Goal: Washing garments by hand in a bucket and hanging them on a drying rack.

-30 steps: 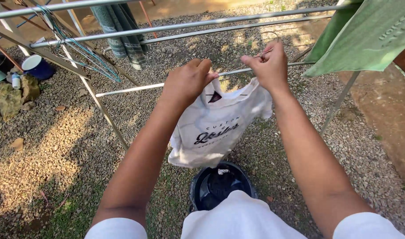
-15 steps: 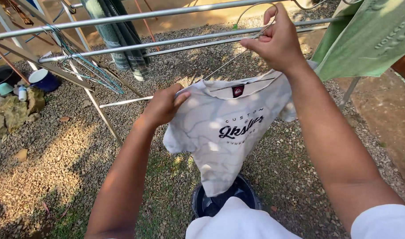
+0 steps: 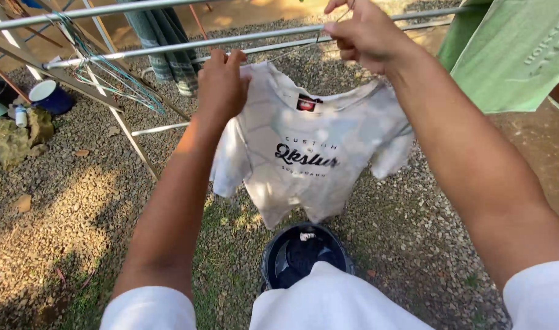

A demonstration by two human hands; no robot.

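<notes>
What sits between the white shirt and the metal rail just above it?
Nothing visible. The white shirt hangs from both hands: left hand grips its shoulder, right hand is up at the metal rail. The green cloth hangs off to the right.

Soft matt cloth T-shirt (image 3: 310,165), smooth metal rail (image 3: 169,46), rough gravel ground (image 3: 78,183), glossy bucket (image 3: 307,253).

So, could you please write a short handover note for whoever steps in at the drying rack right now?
Left hand: pinching the white T-shirt at its shoulder.
Right hand: up at the metal rail, gripping what looks like a thin wire hanger at the collar.
Shirt hangs spread open just below the rail, above the dark bucket with more laundry.
Done: green cloth and striped cloth already hung.
Left: hook the shirt on, then empty the bucket.
</notes>
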